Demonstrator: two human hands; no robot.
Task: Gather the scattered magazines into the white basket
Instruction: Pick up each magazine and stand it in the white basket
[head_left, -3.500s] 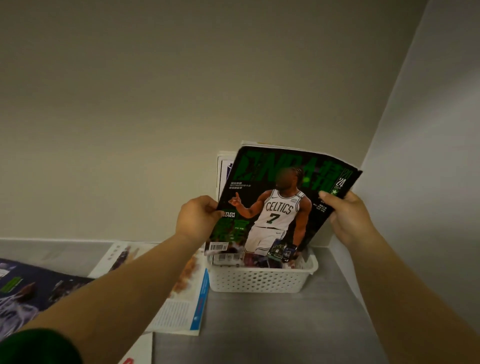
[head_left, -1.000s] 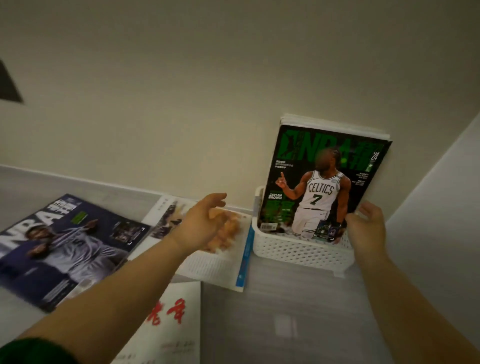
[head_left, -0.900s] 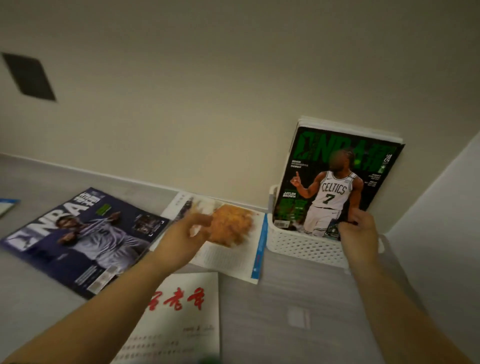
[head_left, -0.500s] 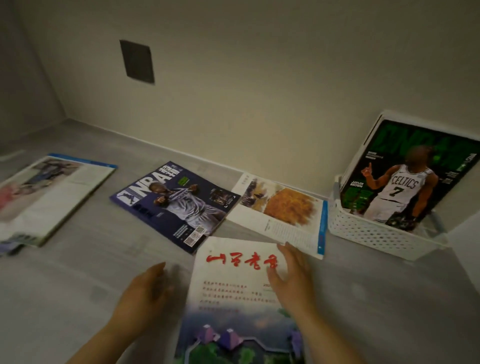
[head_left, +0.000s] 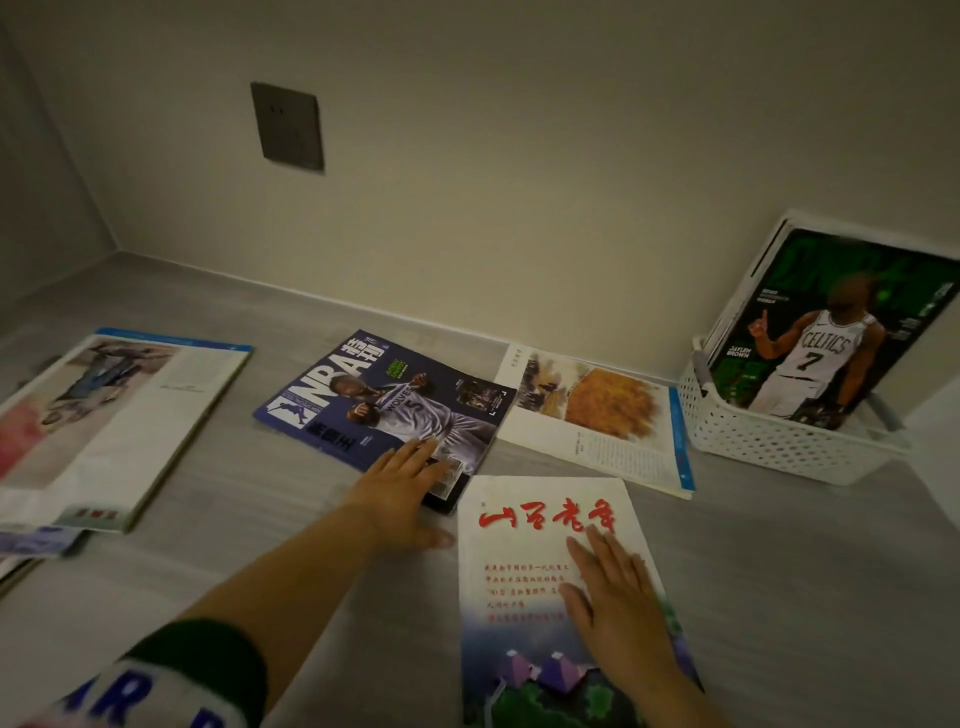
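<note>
The white basket (head_left: 774, 441) stands at the right by the wall, with a green basketball magazine (head_left: 831, 332) upright in it and other issues behind. Flat on the grey surface lie a blue NBA magazine (head_left: 374, 395), a magazine with an orange picture (head_left: 597, 415) and a white magazine with red characters (head_left: 550, 571). My left hand (head_left: 400, 493) rests flat, fingers spread, on the near corner of the blue NBA magazine. My right hand (head_left: 618, 608) lies flat and open on the white magazine.
A large magazine with a pale cover (head_left: 109, 421) lies at the left, more printed sheets (head_left: 31, 540) under its near edge. A dark wall socket (head_left: 287, 127) is on the back wall. Walls close the surface at the back and both sides.
Both hands let go of the green magazine, which now stands in the basket. My view swung left. My right hand came down onto the white magazine and my left hand moved forward onto the blue one.
</note>
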